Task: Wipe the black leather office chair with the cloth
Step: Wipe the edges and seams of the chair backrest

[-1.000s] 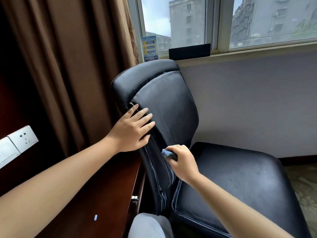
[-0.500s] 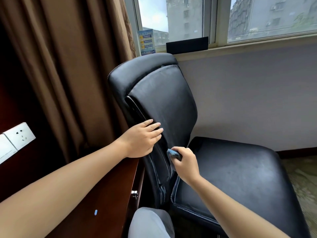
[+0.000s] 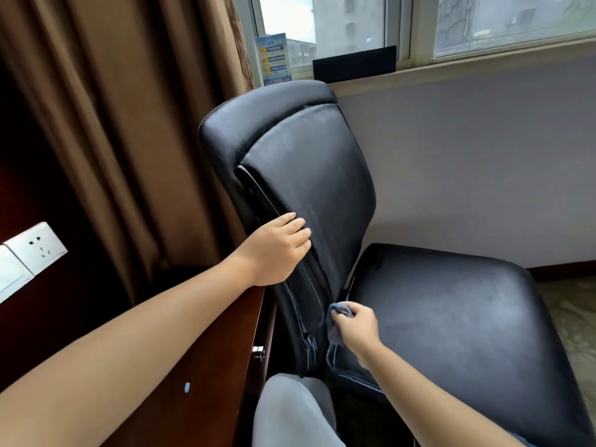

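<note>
The black leather office chair (image 3: 309, 175) fills the middle of the view, its backrest upright on the left and its wide seat (image 3: 458, 317) spreading to the right. My left hand (image 3: 274, 250) grips the backrest's left side edge, fingers curled over onto the front face. My right hand (image 3: 354, 324) holds a small blue cloth (image 3: 337, 321) bunched in its fingers, pressed low into the crease where backrest meets seat. Most of the cloth is hidden by the hand.
A dark wooden desk (image 3: 200, 366) with a drawer knob (image 3: 258, 351) stands just left of the chair. Brown curtains (image 3: 129, 124) hang behind it. A white wall socket (image 3: 35, 248) is at far left. The window sill (image 3: 451, 71) and grey wall lie behind the chair.
My right hand has slid the cloth down the backrest's edge toward the seat crease. My left hand has shifted lower along the backrest's side edge.
</note>
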A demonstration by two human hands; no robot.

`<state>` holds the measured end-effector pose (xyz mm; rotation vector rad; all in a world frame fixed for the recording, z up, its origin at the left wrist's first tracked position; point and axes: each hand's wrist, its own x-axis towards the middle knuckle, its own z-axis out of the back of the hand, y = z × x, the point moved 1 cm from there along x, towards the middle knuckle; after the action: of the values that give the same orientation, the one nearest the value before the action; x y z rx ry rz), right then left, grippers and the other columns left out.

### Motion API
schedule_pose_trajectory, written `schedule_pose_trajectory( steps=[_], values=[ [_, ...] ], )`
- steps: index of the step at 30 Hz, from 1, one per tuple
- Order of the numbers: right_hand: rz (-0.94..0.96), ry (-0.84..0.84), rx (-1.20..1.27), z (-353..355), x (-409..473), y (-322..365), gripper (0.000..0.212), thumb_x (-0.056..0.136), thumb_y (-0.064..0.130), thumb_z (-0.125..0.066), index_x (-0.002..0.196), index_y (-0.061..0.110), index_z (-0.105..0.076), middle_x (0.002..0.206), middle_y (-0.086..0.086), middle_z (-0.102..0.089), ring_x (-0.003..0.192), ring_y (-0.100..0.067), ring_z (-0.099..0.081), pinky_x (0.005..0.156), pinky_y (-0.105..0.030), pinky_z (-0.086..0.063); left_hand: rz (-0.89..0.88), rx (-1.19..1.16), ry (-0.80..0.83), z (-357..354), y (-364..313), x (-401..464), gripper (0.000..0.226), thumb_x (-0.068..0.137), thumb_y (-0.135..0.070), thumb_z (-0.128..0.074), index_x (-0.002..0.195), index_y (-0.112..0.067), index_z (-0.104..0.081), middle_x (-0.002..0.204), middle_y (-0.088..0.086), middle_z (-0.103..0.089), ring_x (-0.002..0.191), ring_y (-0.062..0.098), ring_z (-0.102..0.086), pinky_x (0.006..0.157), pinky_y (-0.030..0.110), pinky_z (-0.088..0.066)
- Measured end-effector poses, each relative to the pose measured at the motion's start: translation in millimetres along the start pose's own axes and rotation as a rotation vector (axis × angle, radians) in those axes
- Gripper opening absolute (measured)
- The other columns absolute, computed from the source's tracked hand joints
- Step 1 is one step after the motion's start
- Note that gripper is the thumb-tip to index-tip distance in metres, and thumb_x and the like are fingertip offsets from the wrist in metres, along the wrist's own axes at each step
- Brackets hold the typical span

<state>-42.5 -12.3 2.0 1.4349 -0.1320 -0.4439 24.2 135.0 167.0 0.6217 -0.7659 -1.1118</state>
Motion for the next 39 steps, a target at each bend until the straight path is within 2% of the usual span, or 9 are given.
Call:
schedule_pose_trajectory(
  steps=[3, 9, 12, 17, 22, 26, 30, 36, 39],
  values=[
    [0.025, -0.047, 0.148, 5, 1, 13, 0.017, 0.087, 0.010, -0.063, 0.077, 0.022, -0.070, 0.080, -0.006, -0.070, 0.074, -0.017, -0.063, 0.066, -0.030, -0.051, 0.018, -0.009, -0.001, -4, -2, 4, 0.043, 0.081, -0.014, -0.031, 0.092, -0.008, -0.072, 0.090, 0.006, -0.068, 0.092, 0.029, -0.064, 0.101, 0.041, -0.031],
    [0.031, -0.023, 0.185, -1, -1, 10, 0.013, 0.090, 0.010, -0.061, 0.087, 0.020, -0.068, 0.085, -0.003, -0.069, 0.073, -0.010, -0.062, 0.048, -0.009, -0.042, 0.080, -0.011, 0.118, -9, -19, 12, 0.051, 0.080, -0.020, -0.024, 0.088, -0.012, -0.074, 0.092, 0.002, -0.069, 0.099, 0.025, -0.062, 0.106, 0.044, -0.020],
    [-0.007, -0.081, 0.190, -9, 2, -2, 0.012, 0.090, 0.013, -0.061, 0.087, 0.023, -0.067, 0.082, 0.002, -0.068, 0.074, -0.009, -0.060, 0.059, -0.016, -0.046, 0.098, -0.004, 0.103, -15, -24, 16, 0.048, 0.082, -0.021, -0.025, 0.083, -0.011, -0.071, 0.088, 0.003, -0.067, 0.098, 0.027, -0.061, 0.107, 0.046, -0.021],
    [-0.149, -0.115, 0.183, -22, 9, -26, 0.012, 0.090, 0.014, -0.060, 0.086, 0.023, -0.067, 0.082, 0.000, -0.068, 0.073, -0.013, -0.060, 0.072, -0.033, -0.053, 0.099, -0.034, 0.060, -19, -27, 27, 0.019, 0.074, -0.020, -0.053, 0.057, -0.013, -0.058, 0.063, 0.005, -0.056, 0.072, 0.027, -0.058, 0.097, 0.041, -0.046],
    [-0.259, -0.036, 0.036, -22, 21, -33, 0.016, 0.087, 0.010, -0.058, 0.076, 0.013, -0.069, 0.079, -0.011, -0.066, 0.070, -0.023, -0.057, 0.057, -0.030, -0.049, 0.089, -0.024, 0.083, -22, -27, 29, 0.017, 0.069, -0.020, -0.062, 0.054, -0.014, -0.055, 0.060, 0.004, -0.054, 0.066, 0.026, -0.054, 0.093, 0.037, -0.048],
    [-0.285, -0.064, 0.263, -4, 20, -20, 0.020, 0.088, 0.007, -0.060, 0.073, 0.018, -0.066, 0.081, -0.011, -0.066, 0.081, -0.027, -0.061, 0.077, -0.039, -0.053, 0.068, -0.036, 0.107, -19, -23, 30, 0.016, 0.069, -0.017, -0.061, 0.054, -0.014, -0.056, 0.059, 0.003, -0.054, 0.065, 0.026, -0.054, 0.088, 0.037, -0.050],
    [-0.034, -0.071, 0.274, 6, 6, -1, 0.018, 0.087, 0.008, -0.061, 0.079, 0.021, -0.070, 0.081, -0.004, -0.069, 0.079, -0.017, -0.064, 0.069, -0.029, -0.052, 0.063, -0.069, 0.143, -12, -20, 34, 0.016, 0.065, -0.016, -0.065, 0.053, -0.014, -0.055, 0.054, 0.002, -0.052, 0.060, 0.026, -0.053, 0.077, 0.036, -0.052],
    [0.350, -0.096, -0.055, -13, -11, 16, 0.017, 0.086, 0.013, -0.062, 0.096, 0.026, -0.068, 0.088, 0.008, -0.063, 0.089, -0.007, -0.053, 0.071, -0.012, -0.042, 0.072, -0.041, 0.098, -2, -6, 27, 0.009, 0.065, -0.017, -0.064, 0.058, -0.015, -0.059, 0.062, 0.001, -0.058, 0.069, 0.024, -0.059, 0.092, 0.041, -0.049],
    [0.472, -0.143, -0.297, -15, -11, 8, 0.021, 0.084, 0.012, -0.064, 0.104, 0.018, -0.067, 0.094, 0.005, -0.065, 0.087, -0.007, -0.047, 0.067, -0.009, -0.036, 0.111, -0.031, 0.049, 2, 5, 18, 0.020, 0.075, -0.019, -0.046, 0.062, -0.015, -0.061, 0.069, 0.001, -0.061, 0.077, 0.024, -0.061, 0.097, 0.045, -0.045]
  ],
)
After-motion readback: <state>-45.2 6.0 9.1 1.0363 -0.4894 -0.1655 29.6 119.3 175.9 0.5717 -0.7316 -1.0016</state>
